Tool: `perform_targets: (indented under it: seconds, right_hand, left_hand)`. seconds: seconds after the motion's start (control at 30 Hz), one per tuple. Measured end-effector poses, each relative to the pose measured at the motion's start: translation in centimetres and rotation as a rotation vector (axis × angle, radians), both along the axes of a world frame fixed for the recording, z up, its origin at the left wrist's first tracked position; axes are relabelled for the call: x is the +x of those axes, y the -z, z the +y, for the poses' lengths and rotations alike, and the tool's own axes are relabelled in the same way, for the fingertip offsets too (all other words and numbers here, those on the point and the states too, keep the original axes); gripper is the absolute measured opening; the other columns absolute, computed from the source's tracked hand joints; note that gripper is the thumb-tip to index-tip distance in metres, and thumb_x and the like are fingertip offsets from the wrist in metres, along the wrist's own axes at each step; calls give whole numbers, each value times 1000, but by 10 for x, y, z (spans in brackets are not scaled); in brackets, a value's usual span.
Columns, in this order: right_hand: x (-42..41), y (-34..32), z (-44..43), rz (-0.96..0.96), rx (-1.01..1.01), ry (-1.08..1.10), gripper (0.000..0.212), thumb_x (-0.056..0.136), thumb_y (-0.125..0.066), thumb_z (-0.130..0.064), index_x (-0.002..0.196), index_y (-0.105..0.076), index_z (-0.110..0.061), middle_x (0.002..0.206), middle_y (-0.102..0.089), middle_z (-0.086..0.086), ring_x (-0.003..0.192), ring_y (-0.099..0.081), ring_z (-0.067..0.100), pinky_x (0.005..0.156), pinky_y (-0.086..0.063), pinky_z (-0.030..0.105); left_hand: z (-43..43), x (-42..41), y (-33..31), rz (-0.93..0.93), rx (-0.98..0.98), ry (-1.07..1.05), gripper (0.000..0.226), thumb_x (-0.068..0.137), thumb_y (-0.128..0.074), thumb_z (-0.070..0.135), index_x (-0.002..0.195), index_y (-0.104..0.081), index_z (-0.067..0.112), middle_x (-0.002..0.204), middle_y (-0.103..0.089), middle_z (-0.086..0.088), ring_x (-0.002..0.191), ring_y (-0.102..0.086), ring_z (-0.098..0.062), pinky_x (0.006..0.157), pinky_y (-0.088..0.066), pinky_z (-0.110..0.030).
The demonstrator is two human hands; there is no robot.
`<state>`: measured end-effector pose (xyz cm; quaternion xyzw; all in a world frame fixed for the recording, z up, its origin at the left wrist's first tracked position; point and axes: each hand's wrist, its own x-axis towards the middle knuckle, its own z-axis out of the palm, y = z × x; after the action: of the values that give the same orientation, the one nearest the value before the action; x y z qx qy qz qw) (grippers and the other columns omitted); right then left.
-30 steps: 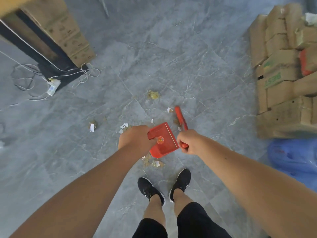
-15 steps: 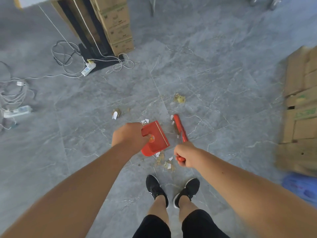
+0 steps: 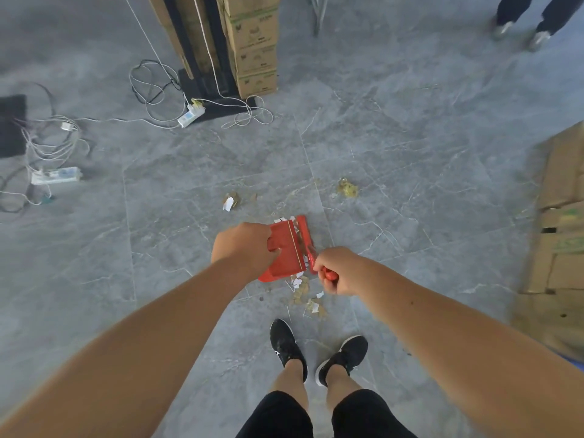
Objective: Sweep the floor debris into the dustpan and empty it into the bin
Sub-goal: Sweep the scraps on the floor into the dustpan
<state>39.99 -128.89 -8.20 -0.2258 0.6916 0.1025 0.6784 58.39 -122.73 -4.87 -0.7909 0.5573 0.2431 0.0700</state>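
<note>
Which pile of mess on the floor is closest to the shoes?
The scattered paper-and-crumb pile just below the red dustpan, in front of the black shoes. The yellowish clump and the white scrap lie farther away.

The dustpan [image 3: 282,252] is sitting in the left hand [image 3: 241,248], with the brush [image 3: 308,243] lying just right of it in the right hand [image 3: 336,270]. Debris [image 3: 305,295] is lying below both, ahead of the shoes [image 3: 316,350]. Boxes [image 3: 252,42] are standing far ahead, power strips [image 3: 55,176] off left, more cartons [image 3: 559,235] right.
</note>
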Motion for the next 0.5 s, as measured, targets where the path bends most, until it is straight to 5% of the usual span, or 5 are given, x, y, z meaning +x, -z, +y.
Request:
perform_targets:
  seconds: [0.5]
  right_hand:
    - [-32, -45, -49, 120, -154, -4, 20, 88, -51, 6, 76, -53, -9, 49, -45, 4, 44, -40, 9, 36, -36, 14]
  left_hand:
    - [-28, 3, -31, 35, -40, -42, 32, 87, -60, 53, 75, -55, 23, 78, -58, 7, 74, -61, -19, 61, -46, -28]
